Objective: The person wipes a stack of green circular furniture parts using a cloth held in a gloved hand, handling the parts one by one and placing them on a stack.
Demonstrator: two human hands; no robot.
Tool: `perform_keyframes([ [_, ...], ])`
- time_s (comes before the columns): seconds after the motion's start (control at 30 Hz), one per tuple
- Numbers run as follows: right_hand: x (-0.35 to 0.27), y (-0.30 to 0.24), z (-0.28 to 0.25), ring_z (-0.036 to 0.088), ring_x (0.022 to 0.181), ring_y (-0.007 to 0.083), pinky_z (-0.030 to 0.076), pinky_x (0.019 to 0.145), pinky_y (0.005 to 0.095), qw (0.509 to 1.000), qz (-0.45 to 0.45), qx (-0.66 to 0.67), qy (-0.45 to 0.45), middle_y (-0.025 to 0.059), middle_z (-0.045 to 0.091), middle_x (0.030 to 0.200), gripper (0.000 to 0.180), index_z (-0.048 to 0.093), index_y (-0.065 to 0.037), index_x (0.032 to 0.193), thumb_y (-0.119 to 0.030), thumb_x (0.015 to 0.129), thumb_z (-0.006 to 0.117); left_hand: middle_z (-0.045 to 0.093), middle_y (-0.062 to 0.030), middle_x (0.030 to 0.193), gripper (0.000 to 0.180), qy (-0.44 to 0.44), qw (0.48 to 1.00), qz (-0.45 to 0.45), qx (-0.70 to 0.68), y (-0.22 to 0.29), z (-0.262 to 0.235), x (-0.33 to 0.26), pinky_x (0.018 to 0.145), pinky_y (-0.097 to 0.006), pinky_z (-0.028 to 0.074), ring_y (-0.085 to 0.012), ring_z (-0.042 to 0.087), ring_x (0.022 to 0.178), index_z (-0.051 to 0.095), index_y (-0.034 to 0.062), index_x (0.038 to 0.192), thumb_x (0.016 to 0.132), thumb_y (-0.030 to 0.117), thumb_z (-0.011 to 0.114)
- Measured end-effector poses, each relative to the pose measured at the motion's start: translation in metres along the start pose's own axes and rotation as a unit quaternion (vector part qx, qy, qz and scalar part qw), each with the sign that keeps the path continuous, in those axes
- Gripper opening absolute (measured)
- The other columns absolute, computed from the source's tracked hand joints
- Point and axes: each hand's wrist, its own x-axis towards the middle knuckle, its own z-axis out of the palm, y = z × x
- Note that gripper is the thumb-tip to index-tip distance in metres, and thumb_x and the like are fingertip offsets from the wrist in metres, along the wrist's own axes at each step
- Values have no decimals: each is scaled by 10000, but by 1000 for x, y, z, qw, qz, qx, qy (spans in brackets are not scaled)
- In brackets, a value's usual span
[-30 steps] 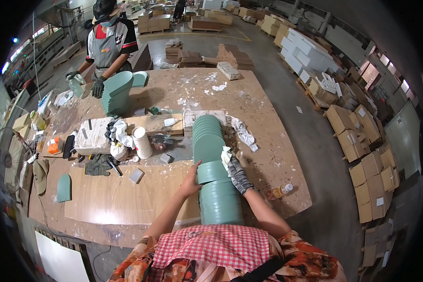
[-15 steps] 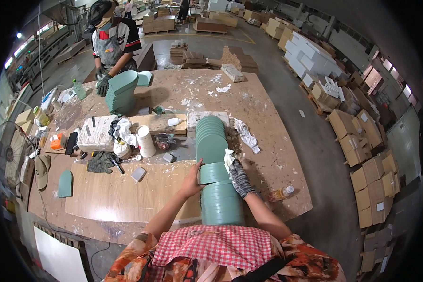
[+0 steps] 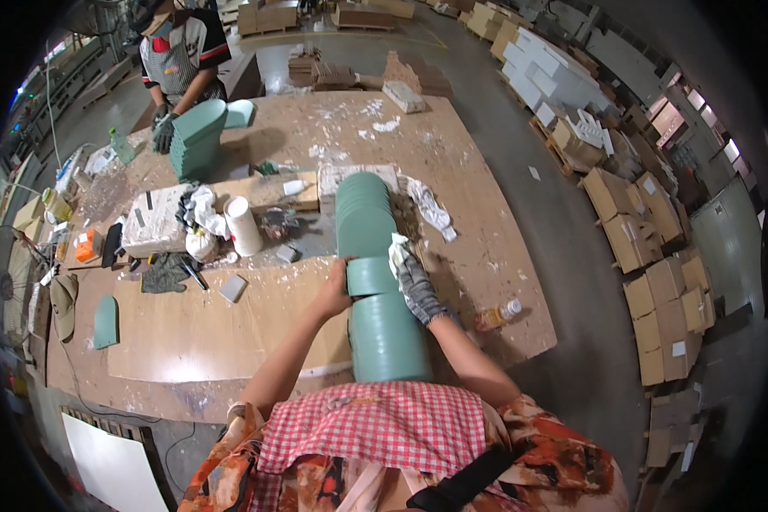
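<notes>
And the right hand (image 3: pixel 418 290) has rolled, glove showing more of its back, gripping the cloth (image 3: pixel 398 248) at the right edge of the block (image 3: pixel 372 276); the wiping there seems unfinished. Left hand (image 3: pixel 334 293) braces the block's left side, fingertips hidden, so I can't tell its grip. Beyond the block, fanned pieces (image 3: pixel 365 227); nearer, the big stack (image 3: pixel 391 341).

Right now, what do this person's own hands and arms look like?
The left hand is bare; the right hand wears a grey knitted glove. Both forearms are uncovered below loose sleeves patterned in orange, dark and pale patches.
</notes>
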Motion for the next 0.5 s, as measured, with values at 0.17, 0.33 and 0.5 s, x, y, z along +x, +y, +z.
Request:
perform_keyframes([
  [0.17,9,-27,-2,427,1183,172,338,1007,266,920,95,378,-51,106,412,1348,403,379,-23,1354,-193,989,401,340,-193,1368,1039,45,999,7,-24,-18,16,-4,1076,-375,311,-310,346,1286,146,14,1431,632,55,807],
  [0.33,28,-30,1,268,1329,387,230,1103,385,981,-123,-153,6,222,260,1461,494,383,-24,1357,-131,883,474,264,-207,1417,1064,32,999,14,-37,-22,23,3,1078,-374,291,-340,282,1321,118,9,1430,648,152,826],
  [0.5,43,-112,38,284,1346,313,188,1095,478,832,-185,-500,-154,167,332,1443,476,436,-90,1334,-276,898,391,239,-194,1450,967,39,998,-5,-46,-58,21,4,1079,-372,278,-316,261,1341,163,19,1434,701,158,779],
])
